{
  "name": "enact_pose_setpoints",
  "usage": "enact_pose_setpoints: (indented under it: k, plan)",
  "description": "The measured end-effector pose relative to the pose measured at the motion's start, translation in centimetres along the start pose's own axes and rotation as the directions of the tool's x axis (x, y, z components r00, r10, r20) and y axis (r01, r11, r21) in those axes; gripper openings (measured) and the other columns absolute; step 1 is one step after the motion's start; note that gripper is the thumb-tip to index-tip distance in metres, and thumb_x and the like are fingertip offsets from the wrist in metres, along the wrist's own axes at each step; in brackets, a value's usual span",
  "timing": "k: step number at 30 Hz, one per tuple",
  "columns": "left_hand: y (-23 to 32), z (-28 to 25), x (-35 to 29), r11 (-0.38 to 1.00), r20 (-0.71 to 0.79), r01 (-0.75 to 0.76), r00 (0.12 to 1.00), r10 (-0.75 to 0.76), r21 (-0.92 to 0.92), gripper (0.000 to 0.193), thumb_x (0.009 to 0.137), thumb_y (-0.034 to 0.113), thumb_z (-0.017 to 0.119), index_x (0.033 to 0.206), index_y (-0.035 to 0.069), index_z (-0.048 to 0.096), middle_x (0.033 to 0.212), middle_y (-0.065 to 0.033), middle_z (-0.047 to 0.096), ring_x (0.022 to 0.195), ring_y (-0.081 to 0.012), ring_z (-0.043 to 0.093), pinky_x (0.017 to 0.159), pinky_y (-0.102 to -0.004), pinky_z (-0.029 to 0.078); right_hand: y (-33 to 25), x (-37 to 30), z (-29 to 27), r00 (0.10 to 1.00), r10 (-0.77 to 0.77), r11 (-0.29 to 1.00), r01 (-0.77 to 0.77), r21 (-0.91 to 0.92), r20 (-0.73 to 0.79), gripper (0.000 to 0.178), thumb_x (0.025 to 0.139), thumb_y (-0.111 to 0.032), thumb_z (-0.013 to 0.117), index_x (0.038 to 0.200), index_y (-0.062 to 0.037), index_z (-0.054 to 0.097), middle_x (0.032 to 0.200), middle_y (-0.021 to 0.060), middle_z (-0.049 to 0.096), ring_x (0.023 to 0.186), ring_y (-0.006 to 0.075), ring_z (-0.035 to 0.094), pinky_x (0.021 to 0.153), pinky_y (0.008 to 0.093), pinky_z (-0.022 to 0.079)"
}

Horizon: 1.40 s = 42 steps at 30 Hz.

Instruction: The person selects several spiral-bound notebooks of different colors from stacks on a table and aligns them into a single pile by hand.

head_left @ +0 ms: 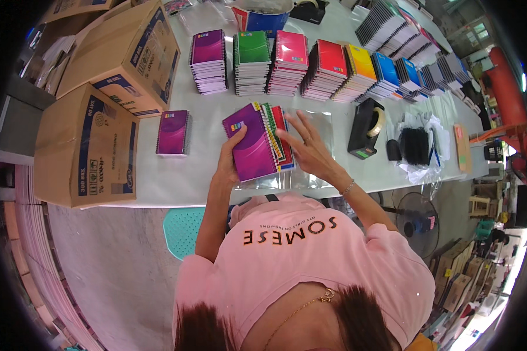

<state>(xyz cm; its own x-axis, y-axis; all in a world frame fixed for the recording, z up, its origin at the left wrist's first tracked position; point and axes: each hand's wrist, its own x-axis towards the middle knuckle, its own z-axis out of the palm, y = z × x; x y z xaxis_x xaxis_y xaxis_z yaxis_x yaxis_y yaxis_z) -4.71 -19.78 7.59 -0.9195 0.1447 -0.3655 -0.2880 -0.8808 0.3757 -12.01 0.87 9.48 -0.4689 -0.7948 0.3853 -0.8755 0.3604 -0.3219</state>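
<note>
A fanned bundle of spiral notebooks (253,153), purple on top with green, yellow, red and blue ones showing behind, is held over the near part of the table. My left hand (231,153) grips it by the left edge, thumb across the purple cover. On the other side my right hand (310,149) has its fingers stretched out and apart, with the thumb side against the bundle's right edge. Under the hands lies a clear plastic sleeve (319,126). A small pile of purple notebooks (173,133) sits to the left.
Stacks of spiral notebooks sorted by colour, such as a green stack (251,64), line the far side. Cardboard boxes (91,149) crowd the left. At right stand a black tape dispenser (366,128) and a plastic bag with black contents (417,146). A fan (417,219) stands beyond the table edge.
</note>
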Motion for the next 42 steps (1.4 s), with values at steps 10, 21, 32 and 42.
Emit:
enact_pose_setpoints:
  k: [10,21,32,42]
  plan:
    - [-3.7,-1.5,1.1,0.817,-0.046,0.247,0.964,-0.262,0.52,0.095,0.074,0.08,0.03,0.139,0.011,0.027,0.107,-0.0103,0.056,0.099,-0.0234,0.056,0.089,-0.038,0.044,-0.5,-5.8,3.5,0.86,0.505,0.541,-0.249,0.803,-0.073,0.071,0.062,-0.016,0.08,0.123,-0.0058,0.044,0.12,0.012,0.051,0.116,0.0229,0.047,0.096,0.0355,0.038]
    - [-4.6,1.9,3.7,0.198,0.422,-0.458,0.884,0.199,0.867,0.103,0.054,0.023,0.087,0.137,0.009,0.027,0.127,-0.0126,0.041,0.119,-0.0231,0.042,0.099,-0.0359,0.036,1.0,-6.4,2.5,0.743,0.663,0.259,-0.346,0.902,0.095,0.086,0.066,-0.012,0.076,0.136,-0.0074,0.026,0.126,0.0104,0.043,0.118,0.0207,0.041,0.099,0.0333,0.035]
    - [-7.7,-1.5,4.0,0.423,0.337,-0.418,0.906,0.255,0.804,0.097,0.058,0.012,0.085,0.133,0.009,0.024,0.115,-0.009,0.048,0.111,-0.0208,0.048,0.095,-0.0327,0.04,0.9,-6.7,5.6,0.753,0.638,0.246,-0.394,0.886,0.158,0.078,0.066,-0.001,0.067,0.131,-0.0068,0.025,0.114,0.0077,0.048,0.11,0.0169,0.046,0.094,0.0311,0.039]
    - [-8.2,-2.1,3.7,0.425,0.3,-0.385,0.919,0.254,0.819,0.085,0.058,0.012,0.085,0.124,0.008,0.032,0.113,-0.0068,0.048,0.108,-0.0178,0.049,0.094,-0.0311,0.041,1.6,-7.1,8.2,0.733,0.623,0.105,-0.424,0.899,0.273,0.077,0.067,-0.001,0.068,0.13,-0.0084,0.024,0.111,0.0083,0.048,0.105,0.0165,0.05,0.078,0.0288,0.049]
